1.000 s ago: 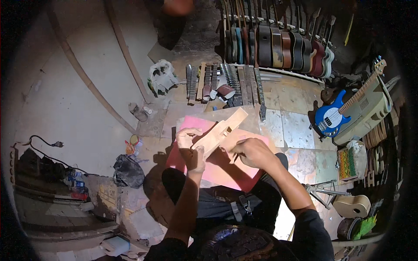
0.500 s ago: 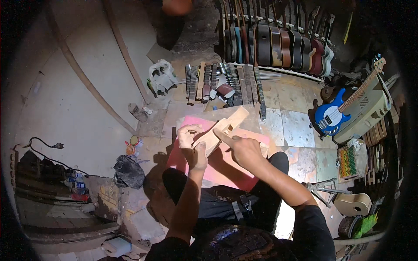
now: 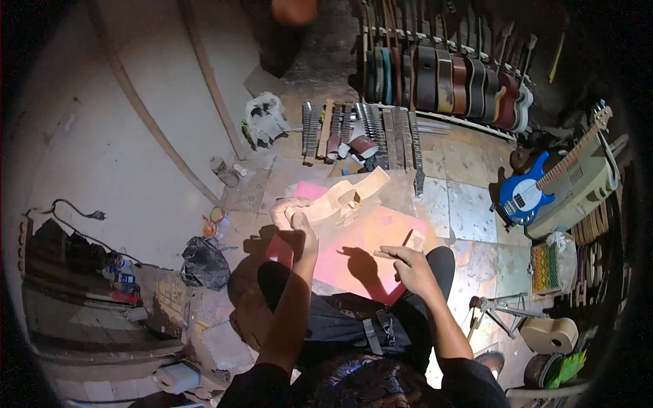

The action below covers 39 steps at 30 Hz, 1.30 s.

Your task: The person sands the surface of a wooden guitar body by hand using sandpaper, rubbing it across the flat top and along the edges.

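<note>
My left hand (image 3: pixel 299 221) grips the near end of a pale unfinished wooden guitar body (image 3: pixel 343 198), held tilted above a pink board (image 3: pixel 371 245) that lies across my lap. My right hand (image 3: pixel 408 262) hovers over the board's right part, apart from the wooden body, with a small folded piece of sandpaper (image 3: pixel 413 239) pinched in its fingers. The hand's shadow falls on the pink board.
Guitar necks (image 3: pixel 360 129) lie in a row on the floor ahead, guitar bodies (image 3: pixel 449 78) stand in a rack behind. A blue electric guitar (image 3: pixel 527 190) leans at right. A black bag (image 3: pixel 204 262), small cans and a cable lie at left.
My right hand has pulled back from the wooden body toward me and to the right. The left hand still holds the body, now lifted slightly further away.
</note>
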Tool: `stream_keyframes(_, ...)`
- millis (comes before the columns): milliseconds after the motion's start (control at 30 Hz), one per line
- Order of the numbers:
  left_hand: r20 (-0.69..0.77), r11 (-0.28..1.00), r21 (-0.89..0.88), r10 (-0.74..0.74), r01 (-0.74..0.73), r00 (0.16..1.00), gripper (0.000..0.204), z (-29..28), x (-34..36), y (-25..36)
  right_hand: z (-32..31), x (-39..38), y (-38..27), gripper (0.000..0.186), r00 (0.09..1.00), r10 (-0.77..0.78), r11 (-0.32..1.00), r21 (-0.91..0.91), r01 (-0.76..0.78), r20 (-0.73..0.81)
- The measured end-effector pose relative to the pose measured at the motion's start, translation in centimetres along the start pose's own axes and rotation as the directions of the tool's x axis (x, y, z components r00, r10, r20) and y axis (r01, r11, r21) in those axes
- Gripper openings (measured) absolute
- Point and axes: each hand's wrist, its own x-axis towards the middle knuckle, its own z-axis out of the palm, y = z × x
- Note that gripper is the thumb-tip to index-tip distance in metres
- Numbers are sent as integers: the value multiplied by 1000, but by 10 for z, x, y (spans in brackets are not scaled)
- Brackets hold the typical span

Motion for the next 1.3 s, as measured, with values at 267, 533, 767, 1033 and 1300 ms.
stream_keyframes(267,-100,935,323,-121,147,988,55,-4,44,-4,11,-26,26,44,985,151,967,193,-165,83)
stream_keyframes(533,16,883,366,-322,294,947,50,-26,57,3,18,-41,45,44,973,202,937,266,-226,116)
stream_keyframes(767,116,765,460,-555,451,824,49,-44,48,-6,32,-47,46,44,967,221,922,295,-249,127)
stream_keyframes(1033,-2,933,24,-358,358,934,27,-33,60,-6,35,-52,53,50,968,190,932,279,-229,161)
stream_keyframes(1300,105,901,49,-434,431,895,25,-42,66,-3,39,-55,57,50,964,194,930,277,-240,183)
